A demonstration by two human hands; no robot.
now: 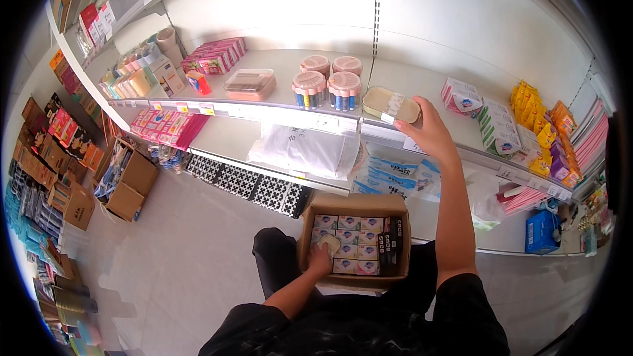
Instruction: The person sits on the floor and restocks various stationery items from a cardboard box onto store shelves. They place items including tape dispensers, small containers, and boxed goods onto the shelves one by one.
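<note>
My right hand [431, 132] grips the right end of a cream, rounded rectangular container [385, 101] with a paper band, at the front edge of the upper shelf [415, 71]. Low between my knees, my left hand [320, 261] holds a small cream case [330, 244] over an open cardboard box [356, 202]. That box is packed with Safeguard soap boxes [349, 237] in rows and black cartons [387, 244] along its right side. Left of the container stand several clear jars with pink lids [344, 81], holding coloured contents.
A pink lidded box [250, 84] and pink cartons [215, 57] sit further left. Soap cartons [497, 126] and yellow packets [529, 104] line the right. A white plastic bag [306, 148] rests on the lower shelf. Another cardboard box [131, 183] stands on the floor [193, 267].
</note>
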